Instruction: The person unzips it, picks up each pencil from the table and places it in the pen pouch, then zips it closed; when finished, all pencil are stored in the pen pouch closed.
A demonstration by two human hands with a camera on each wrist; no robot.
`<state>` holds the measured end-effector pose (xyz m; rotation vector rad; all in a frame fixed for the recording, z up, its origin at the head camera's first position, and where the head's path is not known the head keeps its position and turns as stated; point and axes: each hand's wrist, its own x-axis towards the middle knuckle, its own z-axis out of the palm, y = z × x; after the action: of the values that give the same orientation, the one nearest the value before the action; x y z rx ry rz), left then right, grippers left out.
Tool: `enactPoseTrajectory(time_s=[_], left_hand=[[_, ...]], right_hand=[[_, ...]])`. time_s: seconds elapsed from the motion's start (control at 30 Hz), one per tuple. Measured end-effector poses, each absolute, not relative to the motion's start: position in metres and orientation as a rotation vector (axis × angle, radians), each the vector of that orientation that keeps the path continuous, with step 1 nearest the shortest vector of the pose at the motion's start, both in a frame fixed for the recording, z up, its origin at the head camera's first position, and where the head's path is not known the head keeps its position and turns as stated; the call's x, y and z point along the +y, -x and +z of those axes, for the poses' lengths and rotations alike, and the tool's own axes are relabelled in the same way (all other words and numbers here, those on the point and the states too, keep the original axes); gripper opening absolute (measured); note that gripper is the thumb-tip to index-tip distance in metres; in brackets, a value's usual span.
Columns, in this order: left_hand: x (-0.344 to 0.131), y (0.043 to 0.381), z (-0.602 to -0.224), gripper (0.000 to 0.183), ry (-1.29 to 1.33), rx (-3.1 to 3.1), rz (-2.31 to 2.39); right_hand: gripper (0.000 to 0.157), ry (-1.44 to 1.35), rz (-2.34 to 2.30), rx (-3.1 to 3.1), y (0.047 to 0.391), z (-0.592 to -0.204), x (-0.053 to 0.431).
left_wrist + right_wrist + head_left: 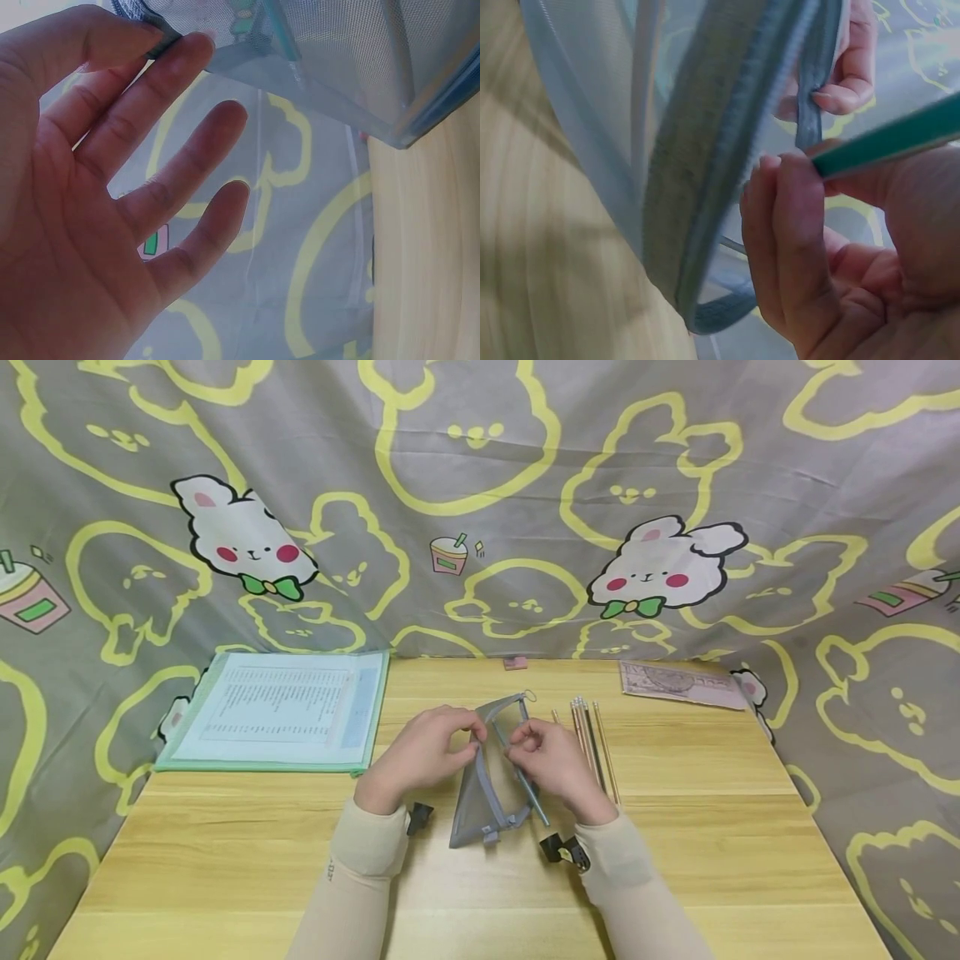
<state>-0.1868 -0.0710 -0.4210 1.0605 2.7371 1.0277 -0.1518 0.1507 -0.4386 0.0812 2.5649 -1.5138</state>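
A grey mesh zip pouch (467, 814) stands unzipped in the middle of the table, its mouth spread wide. My left hand (423, 747) pinches one zipper edge between thumb and forefinger; the other fingers are spread in the left wrist view. A teal pencil (892, 139) is pinched by my right hand (555, 762), which is at the opposite edge of the mouth. In the head view the pencil slants toward me along that side. A thin straight stick (645, 90) shows at the pouch's mesh in the right wrist view.
Several pencils (594, 743) lie side by side just right of the pouch. A green-edged document folder (375, 710) with a printed sheet is at the back left. A pinkish printed envelope-like piece (678, 683) lies back right, a small flag-patterned piece (515, 663) at the rear edge.
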Motion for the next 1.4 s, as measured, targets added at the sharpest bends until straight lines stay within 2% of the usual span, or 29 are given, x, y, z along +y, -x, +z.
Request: enactPoseTrajectory(time_s=[0.23, 0.67, 0.9, 1.17, 1.4], left_hand=[[-0.071, 0.187, -0.421, 0.010, -1.066, 2.729, 1.026], [-0.071, 0.186, -0.421, 0.011, -1.059, 2.731, 1.030], [-0.072, 0.187, -0.421, 0.012, -1.055, 2.751, 1.022], [-0.072, 0.187, -0.422, 0.012, -1.049, 2.754, 1.013], [-0.072, 0.186, -0.421, 0.010, -1.039, 2.744, 1.011]], right_hand=[[0.005, -0.089, -1.528, 2.673, 0.152, -0.443, 0.142], [0.011, 0.019, -1.462, 2.721, 0.153, -0.443, 0.146], [0.012, 0.094, -1.414, 2.799, 0.161, -0.438, 0.183], [0.023, -0.039, -1.158, 2.971, 0.170, -0.451, 0.240], [0.031, -0.142, -1.141, 2.951, 0.172, -0.463, 0.267]])
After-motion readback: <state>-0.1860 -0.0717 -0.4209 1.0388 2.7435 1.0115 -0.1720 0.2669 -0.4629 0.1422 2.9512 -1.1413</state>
